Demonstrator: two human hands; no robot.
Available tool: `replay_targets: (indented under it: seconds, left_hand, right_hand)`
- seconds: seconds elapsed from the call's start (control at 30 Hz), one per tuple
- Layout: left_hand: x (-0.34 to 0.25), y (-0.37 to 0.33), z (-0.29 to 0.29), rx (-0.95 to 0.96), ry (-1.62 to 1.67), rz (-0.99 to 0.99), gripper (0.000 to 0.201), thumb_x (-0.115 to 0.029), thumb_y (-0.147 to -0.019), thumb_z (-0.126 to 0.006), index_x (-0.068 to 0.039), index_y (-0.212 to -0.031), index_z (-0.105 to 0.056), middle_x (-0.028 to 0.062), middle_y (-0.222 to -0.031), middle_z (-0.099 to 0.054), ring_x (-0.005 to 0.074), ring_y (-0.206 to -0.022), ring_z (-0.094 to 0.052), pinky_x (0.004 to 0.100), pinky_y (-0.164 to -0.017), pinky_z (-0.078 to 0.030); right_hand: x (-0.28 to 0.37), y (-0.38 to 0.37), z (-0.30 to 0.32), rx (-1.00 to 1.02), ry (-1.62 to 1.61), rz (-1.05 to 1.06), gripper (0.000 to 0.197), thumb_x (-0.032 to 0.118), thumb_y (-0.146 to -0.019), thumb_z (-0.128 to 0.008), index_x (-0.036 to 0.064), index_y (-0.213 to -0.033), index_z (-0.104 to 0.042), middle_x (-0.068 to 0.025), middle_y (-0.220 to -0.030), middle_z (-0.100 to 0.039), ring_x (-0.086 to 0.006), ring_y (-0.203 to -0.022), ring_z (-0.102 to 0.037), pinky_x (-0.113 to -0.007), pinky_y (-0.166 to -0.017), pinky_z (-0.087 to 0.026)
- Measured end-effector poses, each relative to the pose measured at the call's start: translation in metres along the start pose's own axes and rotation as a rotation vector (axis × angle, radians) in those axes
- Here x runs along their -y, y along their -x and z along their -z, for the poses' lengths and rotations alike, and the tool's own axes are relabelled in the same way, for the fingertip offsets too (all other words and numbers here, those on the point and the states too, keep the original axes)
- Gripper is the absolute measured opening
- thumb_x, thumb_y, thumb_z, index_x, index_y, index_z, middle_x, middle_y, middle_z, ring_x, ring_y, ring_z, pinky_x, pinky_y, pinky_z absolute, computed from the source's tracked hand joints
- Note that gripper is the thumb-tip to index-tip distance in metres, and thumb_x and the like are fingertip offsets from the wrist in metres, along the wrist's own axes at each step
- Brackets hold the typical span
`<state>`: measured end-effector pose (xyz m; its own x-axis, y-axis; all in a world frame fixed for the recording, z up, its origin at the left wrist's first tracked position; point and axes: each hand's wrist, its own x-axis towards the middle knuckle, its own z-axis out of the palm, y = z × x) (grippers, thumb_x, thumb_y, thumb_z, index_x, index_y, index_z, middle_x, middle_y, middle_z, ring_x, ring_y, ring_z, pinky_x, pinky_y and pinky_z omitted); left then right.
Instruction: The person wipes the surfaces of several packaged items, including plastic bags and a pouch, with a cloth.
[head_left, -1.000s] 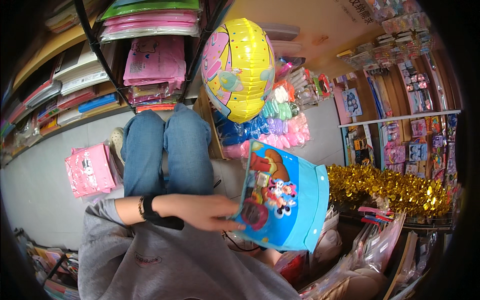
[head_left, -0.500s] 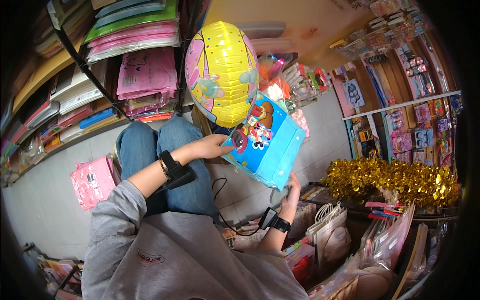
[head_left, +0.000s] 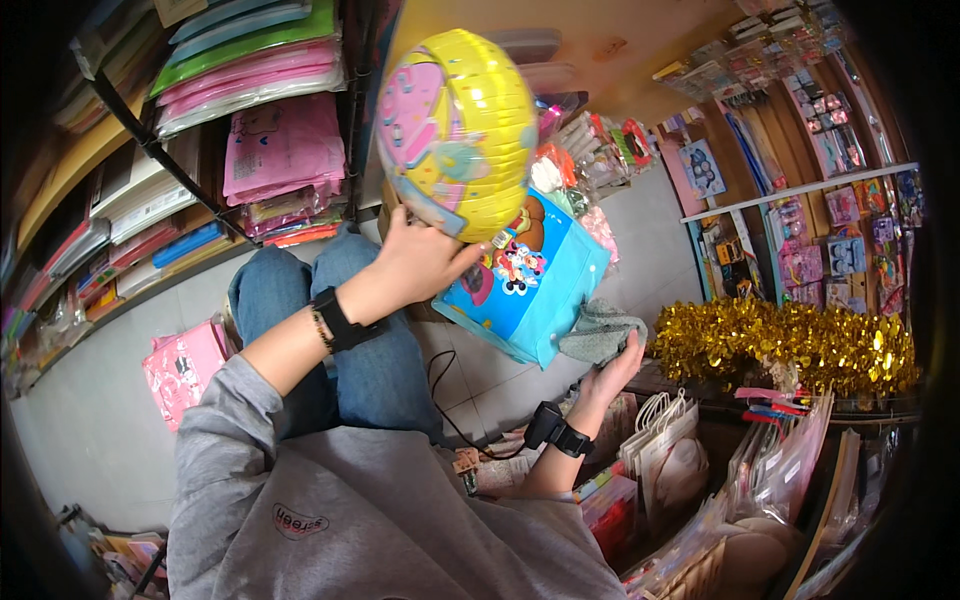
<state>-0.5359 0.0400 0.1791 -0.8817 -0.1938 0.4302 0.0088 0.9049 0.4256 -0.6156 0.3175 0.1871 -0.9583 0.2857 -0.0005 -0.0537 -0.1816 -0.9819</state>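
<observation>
A round yellow foil balloon point(head_left: 478, 130) with pink and pale green print stands in front of me. My left hand point(head_left: 420, 262) grips its lower edge, thumb stretched along the bottom and a finger up at its left side. Under and beside it is a boxy blue bag point(head_left: 515, 305) with cartoon figures on its front and a turquoise side; the balloon hides its upper left part. My right hand point(head_left: 612, 378) holds a crumpled grey-green cloth point(head_left: 600, 333) against the bag's lower right corner, fingers closed around the cloth's edge.
Shelves of packed bags and paper point(head_left: 280, 150) stand at the left. A pink package point(head_left: 187, 370) lies on the tiled floor. Gold tinsel point(head_left: 780, 345) runs along the right, above paper bags point(head_left: 660, 450). Wall racks point(head_left: 800, 210) hold small goods. A black cable point(head_left: 445, 395) hangs by my knees.
My left hand has moved from the bag's left edge up to the balloon, which has turned and shifted slightly. My right hand has moved right and up, and the cloth now shows spread against the bag.
</observation>
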Motion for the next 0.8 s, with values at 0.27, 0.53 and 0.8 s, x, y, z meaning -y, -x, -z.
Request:
replay_targets:
  seconds: [0.27,0.53,0.8]
  left_hand:
    - [0.005,-0.027,-0.012,0.004,-0.02,-0.135,0.025,-0.031,-0.082,-0.046,-0.01,-0.081,-0.058,0.0069,-0.062,-0.056,0.0217,-0.06,-0.056,0.0393,-0.067,-0.032]
    - [-0.013,-0.055,-0.006,0.235,0.441,-0.067,0.042,-0.027,-0.083,-0.044,-0.012,-0.122,-0.039,0.0163,-0.097,-0.057,0.0314,-0.078,-0.057,0.0398,-0.065,-0.046]
    - [0.037,-0.069,-0.051,0.104,0.704,0.087,0.027,-0.026,-0.079,-0.055,0.001,-0.086,-0.057,0.0173,-0.079,-0.059,0.0292,-0.075,-0.057,0.0351,-0.064,-0.043]
  right_hand:
    - [-0.01,0.015,-0.046,0.279,-0.016,-0.076,0.022,0.013,-0.082,-0.047,0.0007,-0.1,-0.046,-0.0108,-0.096,-0.053,-0.0194,-0.087,-0.053,-0.033,-0.077,-0.043]
    - [-0.035,0.019,-0.035,0.324,0.033,-0.2,0.022,0.012,-0.081,-0.048,0.0013,-0.099,-0.049,-0.0084,-0.095,-0.053,-0.0176,-0.088,-0.052,-0.029,-0.076,-0.042]
    - [-0.026,0.014,-0.031,0.193,0.045,-0.029,0.025,0.01,-0.081,-0.052,0.0031,-0.103,-0.043,-0.0083,-0.096,-0.052,-0.0156,-0.086,-0.051,-0.028,-0.077,-0.041]
